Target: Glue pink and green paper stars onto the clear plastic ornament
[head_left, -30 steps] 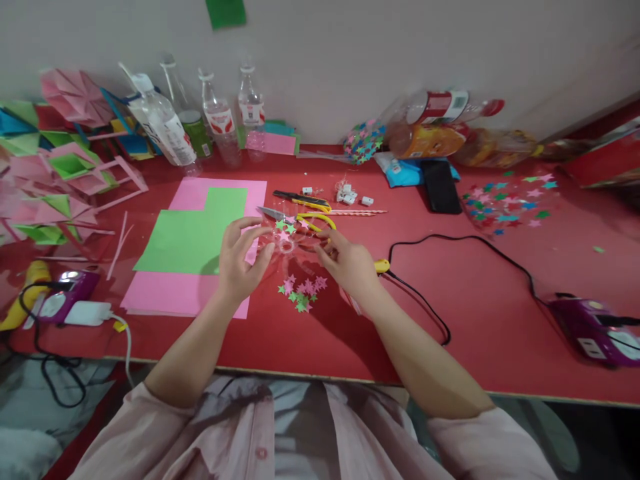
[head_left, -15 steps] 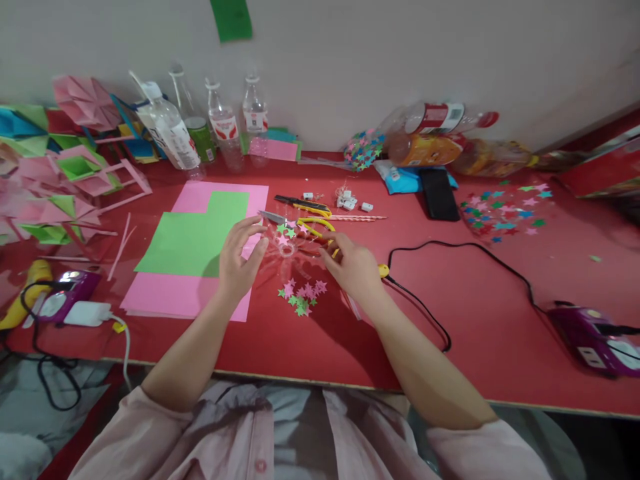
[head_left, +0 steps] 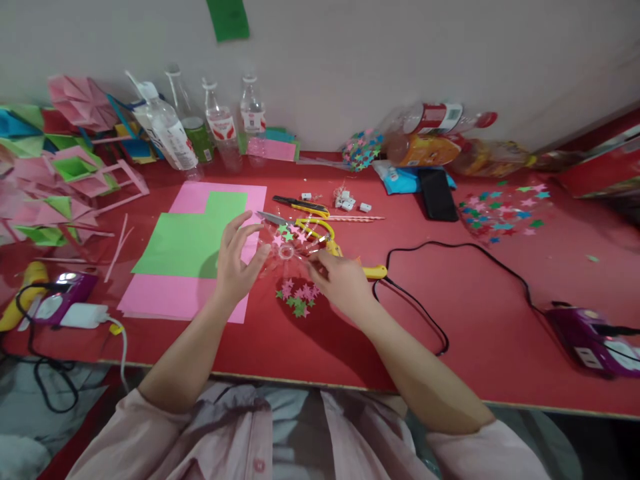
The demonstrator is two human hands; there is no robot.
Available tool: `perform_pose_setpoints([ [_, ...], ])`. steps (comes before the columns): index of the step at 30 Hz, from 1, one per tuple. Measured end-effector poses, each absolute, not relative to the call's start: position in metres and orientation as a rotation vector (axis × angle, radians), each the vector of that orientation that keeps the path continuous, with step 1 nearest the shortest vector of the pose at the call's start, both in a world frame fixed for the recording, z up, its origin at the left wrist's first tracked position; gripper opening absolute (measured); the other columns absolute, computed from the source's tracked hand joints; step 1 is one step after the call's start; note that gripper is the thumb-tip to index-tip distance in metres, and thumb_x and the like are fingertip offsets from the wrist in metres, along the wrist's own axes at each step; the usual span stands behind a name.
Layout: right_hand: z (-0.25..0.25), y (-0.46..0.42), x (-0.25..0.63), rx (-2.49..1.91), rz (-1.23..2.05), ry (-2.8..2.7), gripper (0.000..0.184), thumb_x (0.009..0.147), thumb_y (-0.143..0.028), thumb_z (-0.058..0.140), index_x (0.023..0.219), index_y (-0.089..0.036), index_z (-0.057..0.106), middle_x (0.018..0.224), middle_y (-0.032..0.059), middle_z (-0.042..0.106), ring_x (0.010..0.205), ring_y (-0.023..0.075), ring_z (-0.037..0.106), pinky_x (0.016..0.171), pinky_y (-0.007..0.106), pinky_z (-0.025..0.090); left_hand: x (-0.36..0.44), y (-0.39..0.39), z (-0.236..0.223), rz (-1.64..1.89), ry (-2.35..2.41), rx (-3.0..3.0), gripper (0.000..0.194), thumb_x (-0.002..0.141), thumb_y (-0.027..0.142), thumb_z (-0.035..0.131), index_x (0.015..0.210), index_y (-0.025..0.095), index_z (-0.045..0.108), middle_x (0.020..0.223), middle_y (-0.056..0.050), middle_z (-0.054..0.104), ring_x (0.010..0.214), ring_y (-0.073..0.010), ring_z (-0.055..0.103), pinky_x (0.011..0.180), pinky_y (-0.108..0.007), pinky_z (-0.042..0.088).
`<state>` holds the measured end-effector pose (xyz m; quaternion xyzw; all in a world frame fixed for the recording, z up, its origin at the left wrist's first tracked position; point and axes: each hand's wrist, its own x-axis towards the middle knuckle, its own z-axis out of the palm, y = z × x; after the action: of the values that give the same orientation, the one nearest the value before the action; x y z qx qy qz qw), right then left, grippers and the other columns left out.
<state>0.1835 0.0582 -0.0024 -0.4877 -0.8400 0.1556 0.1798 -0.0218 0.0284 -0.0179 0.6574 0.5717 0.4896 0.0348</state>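
A clear plastic bottle top (head_left: 286, 252), cut into strips splayed out like a flower, lies between my hands with its neck ring in the middle. Pink and green paper stars (head_left: 289, 233) sit on its far strips. My left hand (head_left: 237, 257) is at its left side, thumb and fingers apart and curved about the strips' edge; whether it touches them is unclear. With thumb and forefinger closed, my right hand (head_left: 343, 277) pinches a strip at the right. Loose pink and green stars (head_left: 299, 297) lie just in front. Behind are yellow-handled scissors (head_left: 315, 227).
Green paper (head_left: 175, 243) lies on pink sheets at left. A glue gun's yellow handle (head_left: 375, 272) shows beside my right hand, its black cable (head_left: 480, 247) looping right. A phone (head_left: 437, 193), a star-covered plastic piece (head_left: 505, 212) and several bottles (head_left: 223, 123) are farther back.
My right hand has moved left and closed on a strip at the bottle top's right side. My left hand has barely moved. The view has shifted slightly.
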Motion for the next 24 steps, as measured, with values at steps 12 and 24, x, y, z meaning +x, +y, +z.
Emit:
perform_pose_setpoints([
  [12,0.015,0.055,0.196,-1.163,0.163,-2.250,0.027,0.092,-0.032,0.043,0.086,-0.018,0.065,0.057,0.0011,0.064,0.048,0.0105,0.052,0.052,0.024,0.032,-0.021,0.028,-0.014,1.424,1.677,2.141,0.042,0.083,0.041,0.059,0.120,0.022,0.049,0.136,-0.013,0.046,0.131,-0.0258,0.042,0.108,-0.050,0.036],
  [24,0.034,0.074,0.202,-1.017,0.262,-2.265,0.014,0.087,-0.022,0.050,0.083,-0.019,0.063,0.077,0.0027,0.067,0.065,0.0126,0.058,0.060,0.024,0.042,-0.025,0.030,-0.017,1.470,1.710,1.995,0.023,0.087,0.038,0.054,0.104,0.023,0.059,0.129,-0.008,0.052,0.126,-0.0219,0.047,0.109,-0.048,0.036],
])
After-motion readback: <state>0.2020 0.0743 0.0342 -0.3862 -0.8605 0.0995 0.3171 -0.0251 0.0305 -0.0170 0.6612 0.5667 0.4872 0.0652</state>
